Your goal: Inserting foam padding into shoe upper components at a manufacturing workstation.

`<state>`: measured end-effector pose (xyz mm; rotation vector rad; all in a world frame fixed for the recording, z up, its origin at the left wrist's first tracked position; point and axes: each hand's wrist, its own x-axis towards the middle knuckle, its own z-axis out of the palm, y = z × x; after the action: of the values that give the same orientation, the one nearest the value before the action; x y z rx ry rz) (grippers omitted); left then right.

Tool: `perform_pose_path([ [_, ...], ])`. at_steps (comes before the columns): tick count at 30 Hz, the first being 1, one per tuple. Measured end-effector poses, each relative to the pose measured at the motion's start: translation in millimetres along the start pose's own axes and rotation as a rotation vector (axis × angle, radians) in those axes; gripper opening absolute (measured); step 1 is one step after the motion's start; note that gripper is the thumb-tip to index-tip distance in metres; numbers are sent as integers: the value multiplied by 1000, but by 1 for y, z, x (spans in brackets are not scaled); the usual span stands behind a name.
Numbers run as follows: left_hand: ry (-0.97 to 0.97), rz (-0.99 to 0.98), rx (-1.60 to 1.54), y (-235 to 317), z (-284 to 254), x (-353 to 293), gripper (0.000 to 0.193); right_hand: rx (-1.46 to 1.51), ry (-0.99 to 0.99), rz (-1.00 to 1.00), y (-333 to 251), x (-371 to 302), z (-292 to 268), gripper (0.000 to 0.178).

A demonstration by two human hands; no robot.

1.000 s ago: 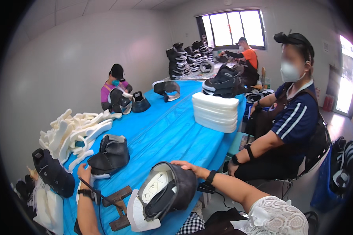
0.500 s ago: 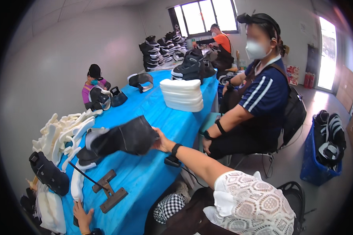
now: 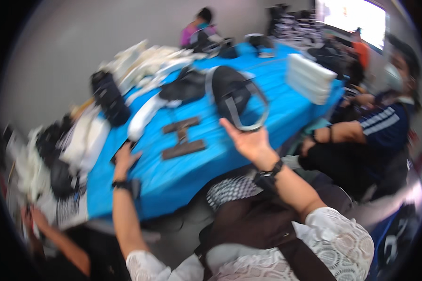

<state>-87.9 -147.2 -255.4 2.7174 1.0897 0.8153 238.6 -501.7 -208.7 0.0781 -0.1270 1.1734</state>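
Observation:
A black padded boot-shaped piece [image 3: 229,96] with a pale-edged cuff lies over the blue-covered table, its opening turned toward me. At the lower rim of that cuff is my right hand [image 3: 252,143], thumb spread and palm turned up, the other fingers blurred against the rim. My left hand [image 3: 124,159] rests open at the table's near left, fingers apart, beside a small dark flat object [image 3: 119,151] partly hidden by it. Just beyond lies a long white foam strip [image 3: 143,119]. Between my hands sits a brown H-shaped base [image 3: 183,136].
White foam pieces [image 3: 145,63] pile up at the far left, near a black padded piece [image 3: 110,98]. A white foam stack [image 3: 312,78] stands far right. A co-worker in navy [image 3: 389,122] sits right; another person's hands [image 3: 30,215] show lower left. Others sit farther back.
My view has swung left and down. The boot-shaped piece has turned its cuff opening toward me, and my right hand's fingers have spread from their grip on it. My left hand stays on the table.

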Motion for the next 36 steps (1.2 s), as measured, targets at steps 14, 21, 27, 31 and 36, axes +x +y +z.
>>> perform_pose_path([
  [14,539,-154,-121,19,-26,12,51,-1128,-422,736,29,-60,-17,71],
  [21,464,-107,93,55,29,70,56,-1221,-360,937,48,-96,-27,60],
  [27,507,-163,-52,39,14,80,29,-1144,-196,999,34,-131,-38,55],
  [31,689,-131,-68,45,4,81,20,-1131,-150,1000,39,-128,-44,51],
  [36,1053,99,31,68,-25,72,22,-1315,-351,1098,52,-115,-42,54],
])
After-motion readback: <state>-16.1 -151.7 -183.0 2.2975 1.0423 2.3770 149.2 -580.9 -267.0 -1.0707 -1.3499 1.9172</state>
